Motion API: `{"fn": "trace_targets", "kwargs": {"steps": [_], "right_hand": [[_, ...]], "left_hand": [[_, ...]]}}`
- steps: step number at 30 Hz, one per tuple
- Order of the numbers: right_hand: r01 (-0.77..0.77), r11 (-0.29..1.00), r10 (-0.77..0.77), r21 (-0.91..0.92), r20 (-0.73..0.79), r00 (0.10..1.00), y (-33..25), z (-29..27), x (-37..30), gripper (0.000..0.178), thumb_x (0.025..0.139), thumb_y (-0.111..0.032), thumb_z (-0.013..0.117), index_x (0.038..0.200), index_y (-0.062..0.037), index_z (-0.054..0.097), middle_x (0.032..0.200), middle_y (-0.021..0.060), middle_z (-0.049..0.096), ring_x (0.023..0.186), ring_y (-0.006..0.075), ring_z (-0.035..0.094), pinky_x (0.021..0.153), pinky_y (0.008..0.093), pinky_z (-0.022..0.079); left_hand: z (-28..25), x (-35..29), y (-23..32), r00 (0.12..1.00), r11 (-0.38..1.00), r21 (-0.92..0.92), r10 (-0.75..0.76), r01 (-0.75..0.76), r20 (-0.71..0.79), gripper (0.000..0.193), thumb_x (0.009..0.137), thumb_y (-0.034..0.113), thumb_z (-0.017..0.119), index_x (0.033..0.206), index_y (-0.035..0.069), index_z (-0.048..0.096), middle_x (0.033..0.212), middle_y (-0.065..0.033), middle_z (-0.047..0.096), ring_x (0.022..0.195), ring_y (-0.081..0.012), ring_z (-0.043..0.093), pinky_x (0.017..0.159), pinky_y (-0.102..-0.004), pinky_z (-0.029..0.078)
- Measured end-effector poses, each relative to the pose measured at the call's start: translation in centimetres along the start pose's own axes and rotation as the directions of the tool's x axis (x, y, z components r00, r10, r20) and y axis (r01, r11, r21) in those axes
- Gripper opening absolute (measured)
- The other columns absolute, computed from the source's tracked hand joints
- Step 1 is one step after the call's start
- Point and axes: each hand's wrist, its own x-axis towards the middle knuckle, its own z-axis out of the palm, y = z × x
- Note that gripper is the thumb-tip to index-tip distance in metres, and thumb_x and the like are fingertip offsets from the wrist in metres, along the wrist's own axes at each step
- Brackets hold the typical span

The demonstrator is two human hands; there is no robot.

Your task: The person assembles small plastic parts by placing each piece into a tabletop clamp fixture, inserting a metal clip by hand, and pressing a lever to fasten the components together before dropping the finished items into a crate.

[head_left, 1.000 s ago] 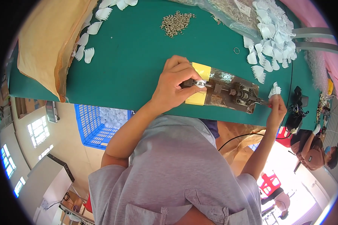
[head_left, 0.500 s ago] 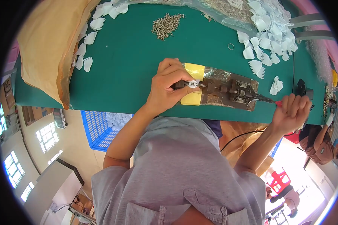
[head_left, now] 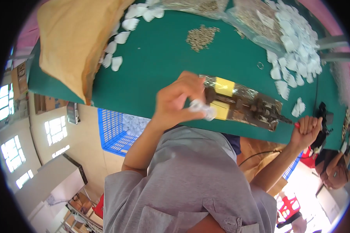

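Note:
My left hand (head_left: 175, 101) pinches a small white plastic piece (head_left: 203, 110), both smeared by motion. The piece is just off the left end of a dark metal hand-lever fixture (head_left: 256, 108), whose base plate has yellow tape (head_left: 224, 87) across it. My right hand (head_left: 306, 133) is closed around the red-tipped lever handle (head_left: 297, 125) at the fixture's right end. Beyond the fixture lies a pile of small metal parts (head_left: 200, 38). A single white toothed plastic piece (head_left: 298, 107) rests near my right hand.
White toothed pieces (head_left: 297, 46) are heaped at the far right, beside clear bags of metal parts (head_left: 256, 23). More line a brown paper sack (head_left: 72, 42) at left. A blue crate (head_left: 109, 134) stands below the green table's (head_left: 144, 77) near edge. A person (head_left: 332, 171) is at right.
My left hand has drawn the white piece out of the fixture's left end, toward me. My right hand stays on the lever handle. The whole view has shifted and tilted slightly.

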Motion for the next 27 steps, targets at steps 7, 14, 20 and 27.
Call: {"fn": "trace_targets", "kwargs": {"steps": [7, 14, 20, 27], "right_hand": [[-0.103, 0.990, 0.104, 0.101, -0.004, 0.995, -0.9, -2.6, 0.8, 0.038, 0.115, -0.023, 0.051, 0.082, -0.0045, 0.051, 0.058, -0.0030, 0.028, 0.050, 0.0091, 0.027, 0.045, 0.0273, 0.029], [-0.097, 0.917, -0.013, -0.388, -0.273, 0.962, -0.3, -3.7, 0.0, 0.029, 0.111, -0.025, 0.058, 0.087, -0.0094, 0.059, 0.063, -0.0046, 0.039, 0.056, 0.0058, 0.036, 0.049, 0.0255, 0.029], [0.035, 0.103, -0.178, -0.994, 0.016, 0.984, 3.8, 4.1, 2.6, 0.021, 0.103, -0.020, 0.072, 0.102, 0.0005, 0.076, 0.083, 0.0006, 0.068, 0.074, 0.0060, 0.060, 0.068, 0.0262, 0.052], [0.692, -0.241, 0.337, -0.681, 0.610, 0.717, 6.3, 7.9, 7.3, 0.038, 0.080, 0.008, 0.071, 0.114, -0.0084, 0.074, 0.112, 0.0053, 0.068, 0.106, 0.0294, 0.067, 0.082, 0.0390, 0.058]], "left_hand": [[-15.9, -8.0, 14.3, 0.728, 0.456, 0.579, -0.534, 0.676, -0.430, 0.028, 0.079, 0.005, 0.086, 0.105, 0.002, 0.076, 0.095, -0.0097, 0.072, 0.093, -0.0146, 0.065, 0.084, -0.0306, 0.051], [-20.1, -3.6, 3.4, 0.991, 0.138, 0.982, -0.031, 0.130, -0.127, 0.032, 0.095, 0.005, 0.074, 0.127, 0.006, 0.074, 0.137, -0.0115, 0.070, 0.125, -0.0337, 0.064, 0.112, -0.0423, 0.047], [-22.6, -3.4, 2.8, 0.998, 0.025, 0.999, 0.037, 0.045, -0.046, 0.025, 0.098, -0.005, 0.063, 0.119, 0.003, 0.074, 0.121, -0.0139, 0.072, 0.115, -0.0325, 0.068, 0.102, -0.0390, 0.052], [-3.6, 0.8, 5.5, 0.986, 0.573, 0.820, -0.126, -0.016, 0.107, 0.021, 0.094, -0.002, 0.069, 0.113, 0.005, 0.075, 0.102, -0.0099, 0.073, 0.098, -0.0293, 0.067, 0.087, -0.0398, 0.054]]}}
